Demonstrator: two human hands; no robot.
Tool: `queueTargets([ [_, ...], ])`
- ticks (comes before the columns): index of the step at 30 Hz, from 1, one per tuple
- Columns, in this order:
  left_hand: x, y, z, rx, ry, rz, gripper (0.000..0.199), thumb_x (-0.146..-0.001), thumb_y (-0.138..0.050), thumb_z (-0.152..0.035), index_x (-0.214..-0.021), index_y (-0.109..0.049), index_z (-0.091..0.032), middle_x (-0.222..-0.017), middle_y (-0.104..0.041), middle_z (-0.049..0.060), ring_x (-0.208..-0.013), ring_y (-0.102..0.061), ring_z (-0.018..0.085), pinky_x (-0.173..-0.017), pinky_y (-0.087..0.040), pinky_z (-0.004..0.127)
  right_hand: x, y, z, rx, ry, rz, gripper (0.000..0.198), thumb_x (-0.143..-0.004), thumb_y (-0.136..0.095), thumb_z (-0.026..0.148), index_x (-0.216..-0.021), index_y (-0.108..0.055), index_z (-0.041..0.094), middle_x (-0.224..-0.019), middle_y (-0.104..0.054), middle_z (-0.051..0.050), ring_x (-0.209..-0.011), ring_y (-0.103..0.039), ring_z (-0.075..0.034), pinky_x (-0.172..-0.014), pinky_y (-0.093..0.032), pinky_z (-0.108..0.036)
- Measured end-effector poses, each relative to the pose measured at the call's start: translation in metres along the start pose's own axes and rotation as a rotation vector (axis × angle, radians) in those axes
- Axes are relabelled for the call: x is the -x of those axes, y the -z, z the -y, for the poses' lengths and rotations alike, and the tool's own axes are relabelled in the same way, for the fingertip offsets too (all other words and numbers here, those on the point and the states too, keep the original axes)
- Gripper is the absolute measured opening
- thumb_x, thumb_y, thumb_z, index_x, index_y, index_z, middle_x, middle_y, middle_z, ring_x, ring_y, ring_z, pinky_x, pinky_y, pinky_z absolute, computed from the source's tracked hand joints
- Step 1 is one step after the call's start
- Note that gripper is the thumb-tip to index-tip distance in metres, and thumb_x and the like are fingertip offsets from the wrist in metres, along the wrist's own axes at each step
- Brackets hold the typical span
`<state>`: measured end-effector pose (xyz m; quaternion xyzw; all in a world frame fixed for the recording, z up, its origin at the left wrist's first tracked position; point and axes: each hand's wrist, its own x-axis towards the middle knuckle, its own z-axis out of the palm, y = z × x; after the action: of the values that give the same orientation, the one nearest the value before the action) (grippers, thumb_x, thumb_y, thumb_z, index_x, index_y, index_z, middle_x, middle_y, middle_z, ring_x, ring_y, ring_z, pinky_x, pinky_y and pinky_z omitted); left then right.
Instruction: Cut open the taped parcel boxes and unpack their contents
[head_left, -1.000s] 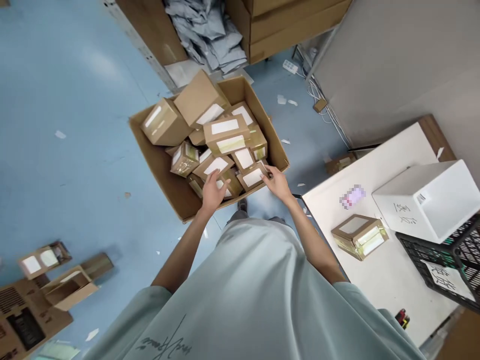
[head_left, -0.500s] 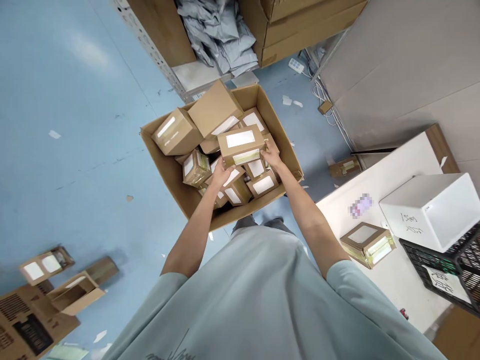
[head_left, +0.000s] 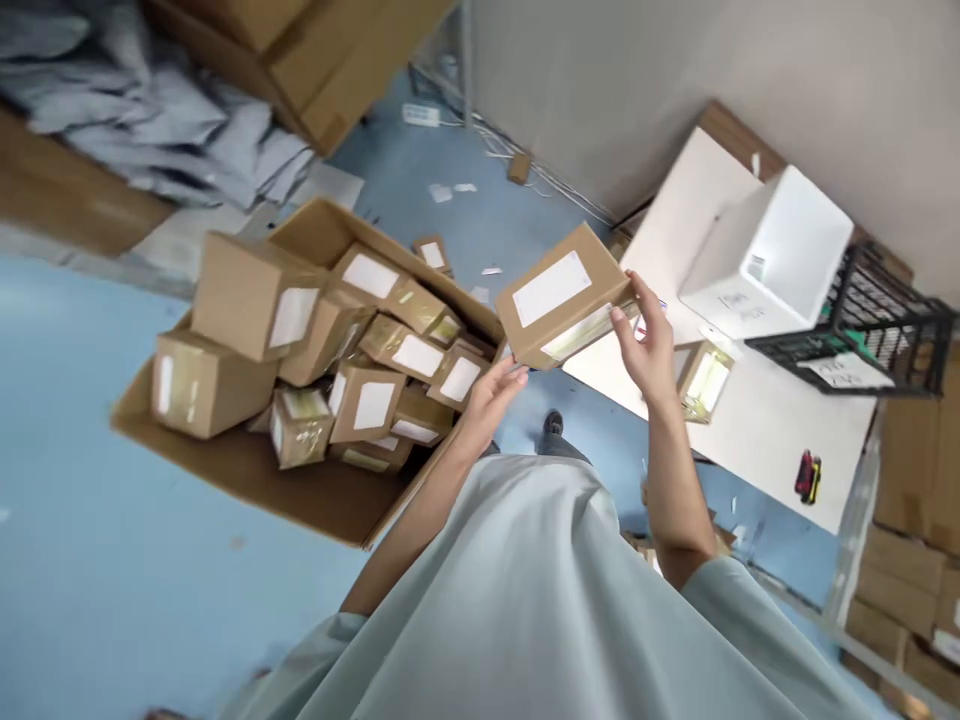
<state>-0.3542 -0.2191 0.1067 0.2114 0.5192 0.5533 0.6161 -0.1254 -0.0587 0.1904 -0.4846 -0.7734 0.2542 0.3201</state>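
Observation:
A brown cardboard box (head_left: pixel 559 295) with a white label on top and shiny tape on its near side is held in the air between my hands. My right hand (head_left: pixel 646 345) grips its right end, thumb on the near side. At the lower left corner, my left hand (head_left: pixel 491 400) supports it with its fingers. To the left stands a big open carton (head_left: pixel 300 500) filled with several smaller labelled boxes (head_left: pixel 373 408). Another taped box (head_left: pixel 705 380) sits on the white table (head_left: pixel 780 440), just beyond my right hand.
On the table stand a white bin (head_left: pixel 750 260) and a black plastic crate (head_left: pixel 862 340); red and yellow cutters (head_left: pixel 808 477) lie near its front edge. A shelf with grey mailing bags (head_left: pixel 165 120) is at the upper left. Boxes (head_left: pixel 900 570) are stacked at the far right.
The box has left the big carton and moved right toward the table, carried by both hands. My view has turned right, so the carton now appears further left.

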Motion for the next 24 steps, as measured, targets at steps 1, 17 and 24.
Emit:
queueTargets([
  [1,-0.005,-0.024,0.002,-0.027,0.038,0.09,0.078,-0.088,-0.091,-0.058,-0.154,-0.072,-0.022,-0.152,-0.076,0.016,-0.154,-0.064,0.041,-0.132,-0.049,0.056,0.012,0.028,-0.012,0.044,-0.017,-0.054,0.071,-0.113,-0.056,0.072,-0.172,-0.054,0.033,-0.176,-0.059,-0.012,-0.166,-0.052,-0.036,-0.141,-0.038,-0.067],
  [17,-0.005,-0.403,0.159,0.029,0.782,0.661,0.031,-0.087,-0.096,-0.035,-0.108,-0.081,-0.018,-0.144,-0.079,0.02,-0.134,-0.078,0.036,-0.133,-0.047,0.055,0.156,0.333,-0.241,0.401,-0.302,-0.159,0.067,-0.116,-0.045,0.067,-0.168,-0.058,0.026,-0.167,-0.064,-0.017,-0.158,-0.056,-0.043,-0.135,-0.04,-0.075],
  [24,-0.032,-0.42,0.22,-0.06,1.015,0.33,0.016,-0.084,-0.09,-0.022,-0.09,-0.076,-0.019,-0.117,-0.086,0.018,-0.141,-0.074,0.032,-0.136,-0.045,0.045,0.145,0.27,-0.364,0.05,-0.397,0.083,0.067,-0.114,-0.042,0.064,-0.155,-0.071,0.02,-0.158,-0.073,-0.019,-0.153,-0.061,-0.042,-0.137,-0.041,-0.07],
])
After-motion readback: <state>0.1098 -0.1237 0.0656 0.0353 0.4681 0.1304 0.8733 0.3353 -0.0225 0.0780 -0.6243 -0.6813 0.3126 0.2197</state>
